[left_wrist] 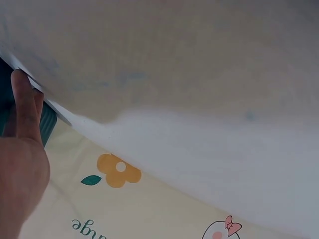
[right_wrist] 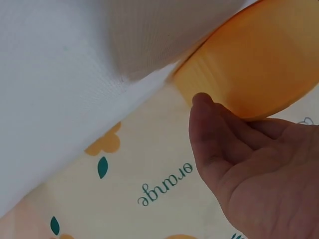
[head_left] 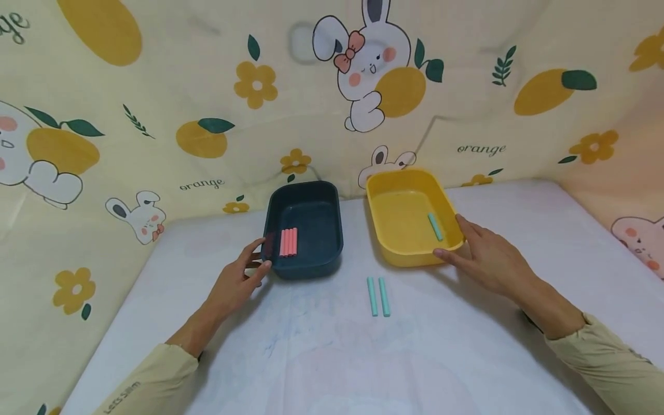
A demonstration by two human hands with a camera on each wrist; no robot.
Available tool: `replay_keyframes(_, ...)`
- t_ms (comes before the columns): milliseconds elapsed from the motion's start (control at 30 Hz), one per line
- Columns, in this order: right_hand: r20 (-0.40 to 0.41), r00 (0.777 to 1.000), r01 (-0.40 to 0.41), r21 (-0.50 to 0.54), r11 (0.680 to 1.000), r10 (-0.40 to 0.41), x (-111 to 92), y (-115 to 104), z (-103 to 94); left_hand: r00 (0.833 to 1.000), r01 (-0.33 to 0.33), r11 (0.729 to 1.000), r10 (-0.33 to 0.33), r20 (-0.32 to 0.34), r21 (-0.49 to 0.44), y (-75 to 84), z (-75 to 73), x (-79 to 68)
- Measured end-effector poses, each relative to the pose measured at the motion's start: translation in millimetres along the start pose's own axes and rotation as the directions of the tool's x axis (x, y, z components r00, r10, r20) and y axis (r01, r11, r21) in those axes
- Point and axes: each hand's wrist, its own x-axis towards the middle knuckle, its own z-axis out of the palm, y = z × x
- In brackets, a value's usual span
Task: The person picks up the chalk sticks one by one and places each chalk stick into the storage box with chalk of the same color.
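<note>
My left hand (head_left: 236, 282) touches the near left side of a dark blue plastic bin (head_left: 316, 268), its fingertips along the wall and its thumb near the front corner. Several pink chalk sticks (head_left: 288, 242) lie side by side in this bin. At the near right corner of a yellow plastic bin (head_left: 410, 259), my right hand (head_left: 490, 259) rests with thumb in front and fingers along the right side. One mint-green chalk stick (head_left: 435, 226) lies inside the yellow bin. Two more mint-green sticks, one left (head_left: 372, 297) and one right (head_left: 384, 297), lie on the table before the bins.
A white-covered table (head_left: 321, 357) bears both bins, which stand apart near its back edge. Behind rises a cream cloth (head_left: 311, 132) printed with rabbits, oranges and flowers.
</note>
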Motion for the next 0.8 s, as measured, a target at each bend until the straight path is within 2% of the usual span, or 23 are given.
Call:
replay_keyframes(200,0.059,0.998,-0.018,0.003,1.0,0.017,1,0,-1.6,1.0,-0.01,1.0,0.01,0.001,0.007,-2.6,-1.5,-0.4)
replay_keyframes(533,0.073,0.997,-0.035,0.007,0.999,0.034,-5,1,-1.0,0.999,-0.004,0.999,0.007,0.048,-0.045,-3.8,-2.5,-3.4)
replay_keyframes(600,0.073,0.997,-0.035,0.005,0.999,0.034,-5,1,-1.1,0.999,-0.033,0.999,0.034,0.011,-0.031,-2.7,-4.3,-7.1)
replay_keyframes(667,0.072,0.997,-0.034,0.004,0.999,0.034,-5,1,-0.9,0.996,-0.069,0.997,0.071,-0.061,0.044,0.8,-5.8,-10.6)
replay_keyframes(733,0.067,0.997,-0.028,0.008,1.0,0.027,-4,1,-0.2,0.981,-0.097,0.984,0.12,-0.154,0.149,7.7,-6.6,-13.6)
replay_keyframes(800,0.063,0.998,-0.025,0.016,1.0,0.024,-3,0,0.9,0.954,-0.107,0.96,0.172,-0.245,0.258,17.2,-6.3,-15.5)
